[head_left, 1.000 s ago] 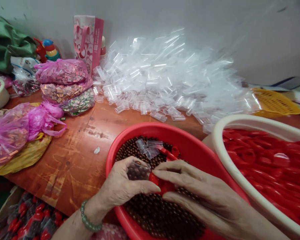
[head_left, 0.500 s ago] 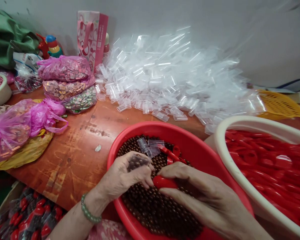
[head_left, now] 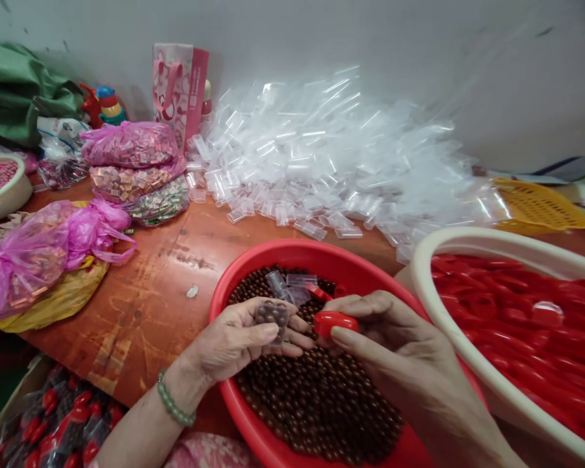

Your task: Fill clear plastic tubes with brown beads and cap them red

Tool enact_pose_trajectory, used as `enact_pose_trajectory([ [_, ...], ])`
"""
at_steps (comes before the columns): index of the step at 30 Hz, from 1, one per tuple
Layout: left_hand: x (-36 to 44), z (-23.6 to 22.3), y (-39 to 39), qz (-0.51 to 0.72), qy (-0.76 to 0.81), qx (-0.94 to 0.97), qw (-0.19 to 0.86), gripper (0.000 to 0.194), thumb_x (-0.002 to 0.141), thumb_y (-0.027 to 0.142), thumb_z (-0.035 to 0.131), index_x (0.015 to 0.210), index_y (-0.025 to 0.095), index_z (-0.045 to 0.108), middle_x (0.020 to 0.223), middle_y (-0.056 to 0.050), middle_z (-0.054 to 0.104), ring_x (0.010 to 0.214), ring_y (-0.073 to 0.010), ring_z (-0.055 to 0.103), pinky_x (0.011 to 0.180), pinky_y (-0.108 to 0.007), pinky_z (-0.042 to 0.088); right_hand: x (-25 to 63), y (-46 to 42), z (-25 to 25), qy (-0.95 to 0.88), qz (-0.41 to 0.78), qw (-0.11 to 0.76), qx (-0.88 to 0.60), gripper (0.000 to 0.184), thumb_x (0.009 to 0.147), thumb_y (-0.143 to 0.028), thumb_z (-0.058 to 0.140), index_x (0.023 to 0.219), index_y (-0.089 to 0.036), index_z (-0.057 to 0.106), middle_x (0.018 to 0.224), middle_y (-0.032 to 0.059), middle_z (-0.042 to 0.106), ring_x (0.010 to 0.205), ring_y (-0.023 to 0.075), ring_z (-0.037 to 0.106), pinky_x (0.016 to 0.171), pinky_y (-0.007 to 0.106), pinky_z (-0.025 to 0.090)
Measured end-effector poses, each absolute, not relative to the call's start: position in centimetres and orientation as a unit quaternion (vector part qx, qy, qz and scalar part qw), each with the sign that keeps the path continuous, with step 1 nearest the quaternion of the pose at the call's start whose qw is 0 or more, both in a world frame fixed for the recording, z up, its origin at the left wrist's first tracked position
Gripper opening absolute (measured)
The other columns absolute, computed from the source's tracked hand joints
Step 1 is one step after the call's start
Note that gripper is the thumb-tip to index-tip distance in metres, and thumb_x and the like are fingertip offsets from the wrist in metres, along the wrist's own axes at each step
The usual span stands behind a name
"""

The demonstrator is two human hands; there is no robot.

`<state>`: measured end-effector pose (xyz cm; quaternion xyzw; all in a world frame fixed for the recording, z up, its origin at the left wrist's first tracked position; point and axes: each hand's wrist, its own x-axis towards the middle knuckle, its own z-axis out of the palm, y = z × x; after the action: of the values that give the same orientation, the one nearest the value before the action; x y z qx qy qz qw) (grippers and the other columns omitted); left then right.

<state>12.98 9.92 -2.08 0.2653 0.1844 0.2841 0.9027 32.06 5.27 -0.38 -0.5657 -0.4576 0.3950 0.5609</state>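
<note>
My left hand [head_left: 241, 338] pinches a small clear plastic case [head_left: 272, 317] with brown balls inside, its thumb across the front. Just to the right, my right hand [head_left: 394, 351] grips a shiny red plastic cap [head_left: 335, 322] between thumb and fingers. The case and the cap are apart. Both hands are over a red basin [head_left: 256, 250] filled with brown balls [head_left: 322, 403]. On the balls behind my hands lie a few clear plastic sleeves [head_left: 299, 281] and red plastic pieces [head_left: 320, 294], partly covered by my right hand.
A white tub [head_left: 424, 260] of red plastic parts [head_left: 507, 325] adjoins the basin on the right. Clear sleeves [head_left: 312, 162] are heaped along the wall. Pink bags [head_left: 131, 146] stand at left. Below the table edge, a box holds red-capped cases [head_left: 53, 422].
My right hand has lifted the red cap slightly up and to the right, away from my left hand. My left fingers have spread, and the filled case now shows more plainly.
</note>
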Motion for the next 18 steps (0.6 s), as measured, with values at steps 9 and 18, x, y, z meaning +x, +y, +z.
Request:
enact_pose_trajectory([
  [9,12.2,0.4,8.1,0.251,0.241,0.455,0.82,0.03,0.088,0.029,0.062,0.116,0.019,0.062,0.106,-0.009,0.068,0.103,-0.0171,0.062,0.09,-0.029,0.048,31.1,4.6,0.5,-0.45,0.37,0.597,-0.551,0.014,0.073,-0.034,0.079,0.077,-0.027,0.068,0.084,0.0004,0.075,0.077,0.0176,0.072,0.068,0.029,0.061],
  [18,12.3,0.1,8.7,0.189,0.292,0.543,0.764,0.035,0.089,0.024,0.055,0.123,0.02,0.061,0.102,-0.007,0.066,0.092,-0.017,0.062,0.079,-0.028,0.049,30.7,4.1,0.0,-0.467,0.314,0.593,-0.576,0.01,0.076,-0.029,0.077,0.084,-0.028,0.071,0.085,-0.0005,0.074,0.079,0.0172,0.071,0.076,0.031,0.061],
])
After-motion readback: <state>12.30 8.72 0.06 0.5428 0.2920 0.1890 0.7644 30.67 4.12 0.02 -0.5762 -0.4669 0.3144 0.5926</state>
